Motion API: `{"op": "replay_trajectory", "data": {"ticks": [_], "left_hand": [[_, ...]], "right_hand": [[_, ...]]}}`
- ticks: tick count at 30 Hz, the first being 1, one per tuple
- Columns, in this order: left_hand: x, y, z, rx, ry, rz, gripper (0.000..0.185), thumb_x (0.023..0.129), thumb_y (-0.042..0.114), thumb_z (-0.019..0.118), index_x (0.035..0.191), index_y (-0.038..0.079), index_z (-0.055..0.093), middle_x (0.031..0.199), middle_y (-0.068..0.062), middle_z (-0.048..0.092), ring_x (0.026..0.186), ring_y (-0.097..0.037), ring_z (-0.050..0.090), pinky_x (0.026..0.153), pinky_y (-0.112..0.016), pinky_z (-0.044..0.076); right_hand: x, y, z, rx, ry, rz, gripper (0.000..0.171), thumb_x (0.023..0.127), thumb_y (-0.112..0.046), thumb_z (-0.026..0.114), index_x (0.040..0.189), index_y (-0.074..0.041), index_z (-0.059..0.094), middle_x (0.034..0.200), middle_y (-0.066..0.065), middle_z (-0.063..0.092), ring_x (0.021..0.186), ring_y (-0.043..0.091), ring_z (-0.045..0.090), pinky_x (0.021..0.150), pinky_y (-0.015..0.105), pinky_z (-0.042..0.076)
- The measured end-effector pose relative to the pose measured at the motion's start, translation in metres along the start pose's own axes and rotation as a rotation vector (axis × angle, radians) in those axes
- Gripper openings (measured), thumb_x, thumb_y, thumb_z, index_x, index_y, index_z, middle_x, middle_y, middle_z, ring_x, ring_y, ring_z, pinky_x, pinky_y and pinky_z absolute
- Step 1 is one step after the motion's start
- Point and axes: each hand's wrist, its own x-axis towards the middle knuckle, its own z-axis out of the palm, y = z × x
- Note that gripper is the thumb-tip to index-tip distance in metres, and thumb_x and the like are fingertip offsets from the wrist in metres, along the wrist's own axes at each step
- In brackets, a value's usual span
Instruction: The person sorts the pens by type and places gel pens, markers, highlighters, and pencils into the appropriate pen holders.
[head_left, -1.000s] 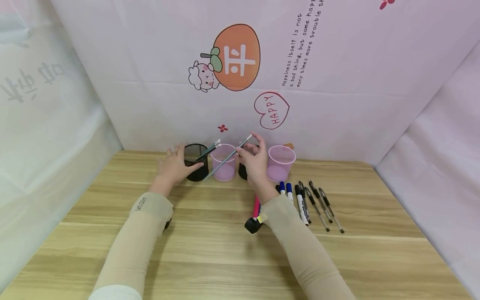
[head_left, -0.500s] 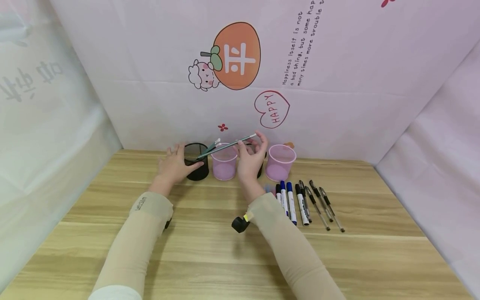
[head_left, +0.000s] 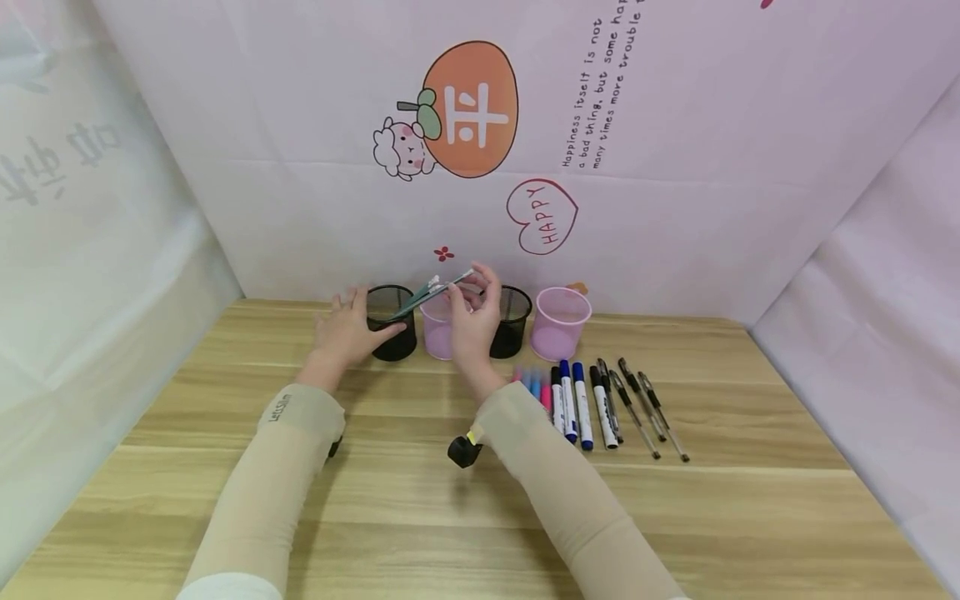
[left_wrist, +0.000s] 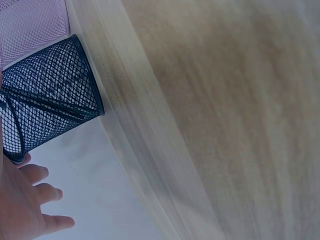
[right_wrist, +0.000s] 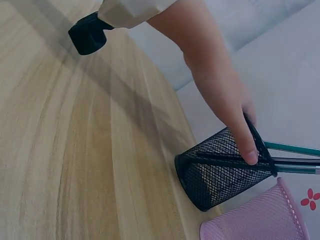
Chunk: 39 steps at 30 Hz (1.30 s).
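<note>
My left hand [head_left: 341,337] steadies a black mesh pen cup [head_left: 394,343] at the left of a row, its thumb across the front near the rim. Seen from the right wrist, that thumb [right_wrist: 248,150] presses on the mesh side; in the left wrist view, other fingers [left_wrist: 49,194] spread away from the cup. Slim green pencils [right_wrist: 287,148] lean in the cup, their white ends sticking out to the right. My right hand [head_left: 474,325] pinches another green pencil [head_left: 462,277] near its white end, slanting down to the left with its lower end at the cup's mouth.
A pink cup [head_left: 437,337], partly behind my right hand, a second black cup [head_left: 510,333] and another pink cup [head_left: 557,333] continue the row by the wall. Markers [head_left: 582,408] and black gel pens [head_left: 636,415] lie on the wooden table [head_left: 390,517] at right.
My right hand has moved left with the pencil, tipping it flatter and bringing its lower end to the left black cup. The left hand stays on that cup.
</note>
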Motion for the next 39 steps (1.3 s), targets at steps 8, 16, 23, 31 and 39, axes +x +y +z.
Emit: {"op": "replay_trajectory", "data": {"ticks": [8, 16, 23, 31, 39], "left_hand": [[-0.001, 0.0, -0.001, -0.004, -0.004, -0.006, 0.108, 0.092, 0.072, 0.057, 0.164, 0.005, 0.012, 0.167, -0.026, 0.014, 0.151, -0.053, 0.009, 0.111, -0.079, 0.012], [-0.003, 0.002, -0.002, -0.005, -0.006, -0.011, 0.107, 0.093, 0.07, 0.057, 0.164, 0.004, 0.012, 0.167, -0.026, 0.014, 0.151, -0.053, 0.009, 0.111, -0.079, 0.012], [-0.005, 0.002, -0.004, -0.003, -0.008, -0.011, 0.105, 0.095, 0.068, 0.057, 0.164, 0.004, 0.012, 0.167, -0.026, 0.014, 0.151, -0.054, 0.009, 0.111, -0.079, 0.012], [-0.004, 0.002, -0.003, -0.008, -0.001, -0.014, 0.106, 0.093, 0.07, 0.057, 0.164, 0.005, 0.013, 0.167, -0.025, 0.015, 0.151, -0.053, 0.01, 0.111, -0.078, 0.014], [-0.004, 0.002, -0.003, -0.014, 0.004, -0.008, 0.107, 0.093, 0.07, 0.058, 0.165, 0.005, 0.012, 0.167, -0.026, 0.015, 0.151, -0.054, 0.01, 0.111, -0.079, 0.014]], "right_hand": [[-0.01, -0.006, 0.004, -0.137, -0.123, -0.03, 0.024, 0.098, 0.005, 0.064, 0.121, 0.009, 0.061, 0.112, 0.024, 0.06, 0.096, 0.035, 0.064, 0.082, 0.026, 0.057], [-0.009, -0.009, -0.004, -0.233, -0.245, 0.004, 0.018, 0.098, 0.004, 0.064, 0.114, 0.009, 0.068, 0.112, 0.022, 0.065, 0.094, 0.031, 0.066, 0.08, 0.021, 0.054], [-0.005, -0.014, -0.012, -0.374, -0.394, 0.09, 0.019, 0.099, -0.001, 0.065, 0.116, 0.006, 0.071, 0.117, 0.015, 0.068, 0.094, 0.025, 0.069, 0.081, 0.03, 0.06], [-0.004, -0.024, -0.023, -0.453, -0.469, 0.149, 0.022, 0.1, -0.009, 0.067, 0.119, 0.002, 0.071, 0.114, 0.012, 0.07, 0.097, 0.023, 0.069, 0.082, 0.03, 0.06], [-0.004, -0.03, -0.037, -0.456, -0.46, 0.169, 0.019, 0.099, -0.006, 0.069, 0.116, 0.001, 0.072, 0.107, 0.015, 0.071, 0.096, 0.034, 0.07, 0.081, 0.034, 0.061]]}}
